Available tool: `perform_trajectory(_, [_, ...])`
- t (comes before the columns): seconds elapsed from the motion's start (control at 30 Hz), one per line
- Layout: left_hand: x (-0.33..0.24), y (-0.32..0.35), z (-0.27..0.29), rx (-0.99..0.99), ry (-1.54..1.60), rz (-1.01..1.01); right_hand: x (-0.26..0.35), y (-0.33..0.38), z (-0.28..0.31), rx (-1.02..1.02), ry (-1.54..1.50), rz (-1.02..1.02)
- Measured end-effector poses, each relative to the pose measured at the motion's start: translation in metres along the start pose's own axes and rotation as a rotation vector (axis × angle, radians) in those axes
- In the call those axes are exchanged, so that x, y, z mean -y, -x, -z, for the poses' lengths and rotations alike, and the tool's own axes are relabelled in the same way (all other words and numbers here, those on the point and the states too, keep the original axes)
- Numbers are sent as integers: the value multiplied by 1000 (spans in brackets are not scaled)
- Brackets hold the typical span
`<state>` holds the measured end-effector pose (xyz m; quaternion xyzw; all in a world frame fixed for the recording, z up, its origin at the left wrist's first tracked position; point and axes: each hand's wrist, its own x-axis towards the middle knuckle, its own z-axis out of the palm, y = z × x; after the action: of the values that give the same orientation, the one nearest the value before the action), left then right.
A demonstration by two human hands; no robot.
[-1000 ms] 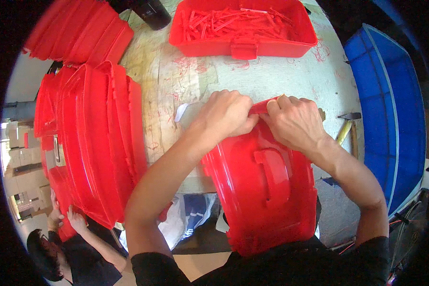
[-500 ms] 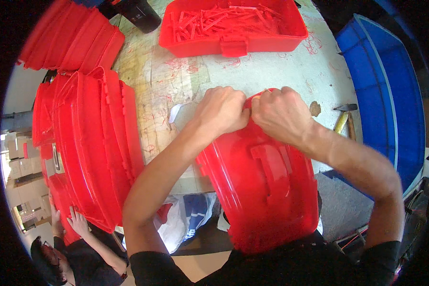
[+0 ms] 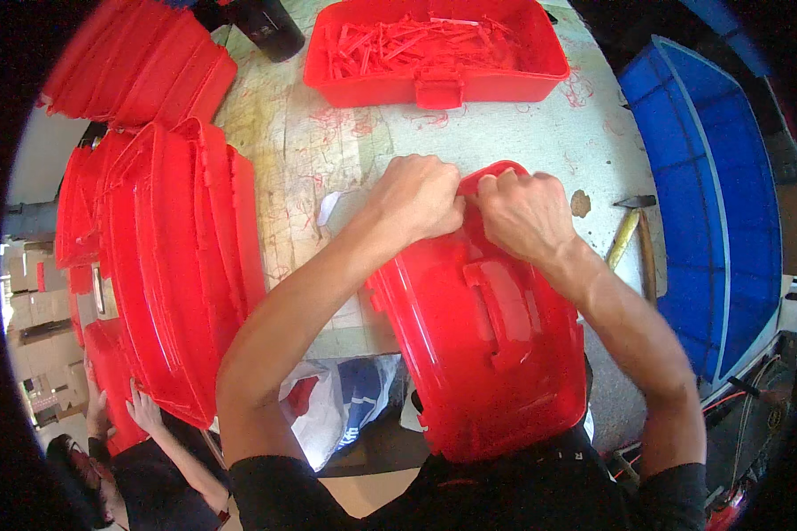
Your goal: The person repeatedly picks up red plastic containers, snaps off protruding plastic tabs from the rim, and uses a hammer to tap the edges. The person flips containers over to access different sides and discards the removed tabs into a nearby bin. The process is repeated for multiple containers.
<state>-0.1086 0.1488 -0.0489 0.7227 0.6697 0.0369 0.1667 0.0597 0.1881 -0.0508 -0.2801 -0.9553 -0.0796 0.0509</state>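
Observation:
A large, glossy red plastic lid (image 3: 456, 354) with a raised handle shape moulded on it leans against my body, its far end over the table. My left hand (image 3: 421, 196) is closed at the left of that far end. Beside it, my right hand (image 3: 527, 211) is also closed, with its fingers pinched on the rim. A short piece of the rim shows between the two hands. The fingertips are hidden, so any small thing pinched in them cannot be made out.
A red tray (image 3: 363, 93) of plastic strips stands at the back. Stacked red shells (image 3: 173, 265) fill the left, with another person's hand (image 3: 142, 409) touching them. A dark cup (image 3: 270, 31) stands at the back left. At right are a hammer (image 3: 633, 203) and blue crate (image 3: 722, 203).
My right hand has shifted a little along the rim, away from my left, and my right elbow has swung inward. The lid stays nearly in place.

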Motion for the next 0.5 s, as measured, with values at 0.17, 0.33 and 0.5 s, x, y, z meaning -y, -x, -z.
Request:
perform_trajectory(0.17, [-1,2,3,-4,11,-15,-6,-18,20,98,261,437])
perform_trajectory(0.33, [-1,2,3,-42,69,26,-13,-31,23,175,341,569])
perform_trajectory(0.5, [4,-2,0,-18,41,47,0,-13,1,17,18,65])
